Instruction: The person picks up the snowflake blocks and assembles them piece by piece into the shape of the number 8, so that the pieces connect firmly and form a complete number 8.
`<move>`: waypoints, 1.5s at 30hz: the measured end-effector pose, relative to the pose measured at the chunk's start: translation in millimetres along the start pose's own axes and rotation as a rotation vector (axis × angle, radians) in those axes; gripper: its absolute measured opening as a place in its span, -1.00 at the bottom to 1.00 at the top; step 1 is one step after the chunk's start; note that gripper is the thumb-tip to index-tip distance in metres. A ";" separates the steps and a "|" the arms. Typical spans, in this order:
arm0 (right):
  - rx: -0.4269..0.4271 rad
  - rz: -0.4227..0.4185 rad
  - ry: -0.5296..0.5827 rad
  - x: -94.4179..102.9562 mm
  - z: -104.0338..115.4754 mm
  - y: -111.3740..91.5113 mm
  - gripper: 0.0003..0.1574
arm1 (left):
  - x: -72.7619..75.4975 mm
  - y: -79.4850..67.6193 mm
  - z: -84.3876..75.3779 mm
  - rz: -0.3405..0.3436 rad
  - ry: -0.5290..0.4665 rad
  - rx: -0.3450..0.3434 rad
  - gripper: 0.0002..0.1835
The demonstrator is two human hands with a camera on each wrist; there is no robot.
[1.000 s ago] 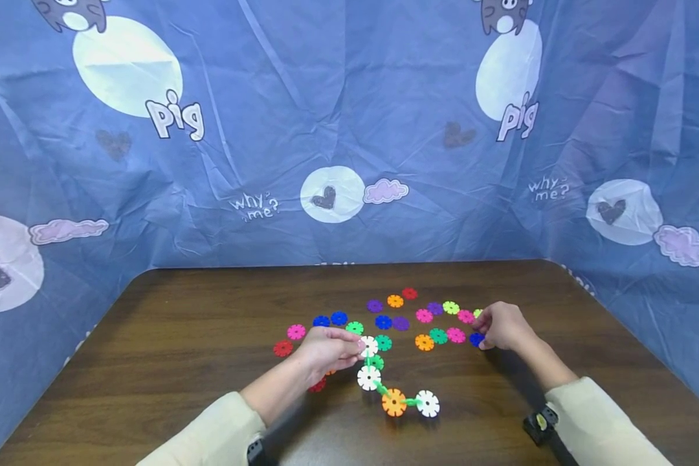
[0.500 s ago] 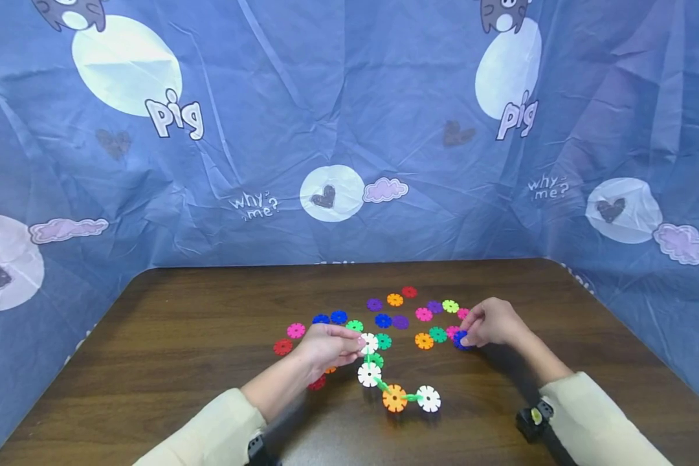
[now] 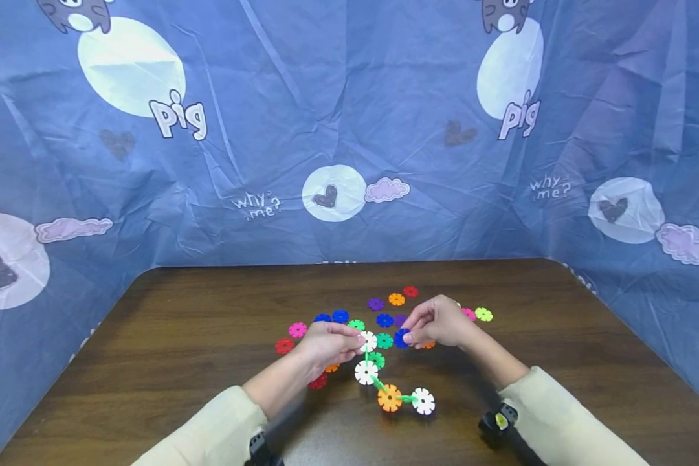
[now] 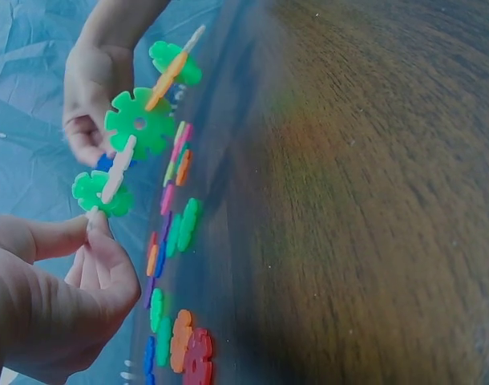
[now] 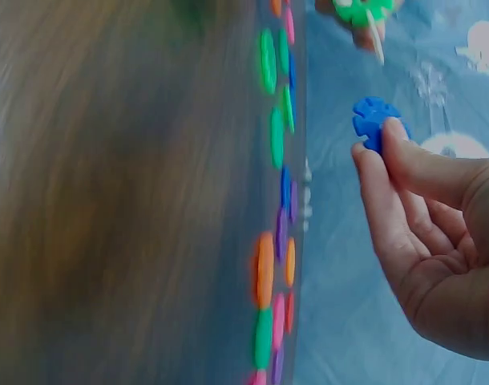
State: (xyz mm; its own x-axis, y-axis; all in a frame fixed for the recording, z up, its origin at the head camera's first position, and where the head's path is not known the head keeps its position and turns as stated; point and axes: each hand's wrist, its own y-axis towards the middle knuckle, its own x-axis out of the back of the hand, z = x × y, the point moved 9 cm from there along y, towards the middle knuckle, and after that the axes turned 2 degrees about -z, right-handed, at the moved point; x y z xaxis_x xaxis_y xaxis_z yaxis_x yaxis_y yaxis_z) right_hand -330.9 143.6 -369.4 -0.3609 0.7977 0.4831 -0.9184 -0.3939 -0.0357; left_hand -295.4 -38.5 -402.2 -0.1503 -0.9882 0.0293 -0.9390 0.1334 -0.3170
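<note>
My left hand (image 3: 329,346) pinches the white notched disc at the upper end of a chain of interlocking snowflake discs. From there the chain hangs down and rightward: a white disc (image 3: 366,373), an orange disc (image 3: 389,398) and a white disc (image 3: 423,401) at the far end, joined by green discs (image 4: 140,122) seen edge-on from the head. A blue snowflake disc (image 5: 374,122) is pinched between thumb and fingertips of my right hand (image 3: 443,321). It is held up to the right of the chain's upper white disc, apart from it.
Loose snowflake discs lie flat on the brown wooden table (image 3: 198,304): a pink disc (image 3: 298,330) and a red disc (image 3: 284,346) at left, a purple disc (image 3: 375,304) behind, and a yellow-green disc (image 3: 484,314) at right. A blue printed cloth (image 3: 349,129) hangs behind.
My right hand has taken the blue disc from the table's right side and carried it left, close to the chain. The left hand stays nearly in place, holding the chain.
</note>
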 end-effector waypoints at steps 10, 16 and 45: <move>0.104 -0.070 0.007 -15.6 21.4 8.5 -0.79 | 0.4 0.5 -1.3 0.007 0.028 0.004 -0.79; 0.121 -0.069 0.003 -19.7 25.6 8.8 -0.77 | 1.5 -0.4 -0.8 0.011 0.037 0.017 -0.81; 0.255 0.065 0.055 -37.1 30.6 12.0 -0.81 | 0.3 -2.0 0.2 0.080 0.097 0.017 -0.77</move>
State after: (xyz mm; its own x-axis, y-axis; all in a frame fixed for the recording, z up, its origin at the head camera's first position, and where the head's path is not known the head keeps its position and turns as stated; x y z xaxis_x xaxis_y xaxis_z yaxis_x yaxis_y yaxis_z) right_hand -323.6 95.3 -361.0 -0.4326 0.7879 0.4382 -0.8250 -0.5420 0.1600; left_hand -293.5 -39.1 -401.8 -0.2546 -0.9624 0.0951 -0.9176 0.2094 -0.3378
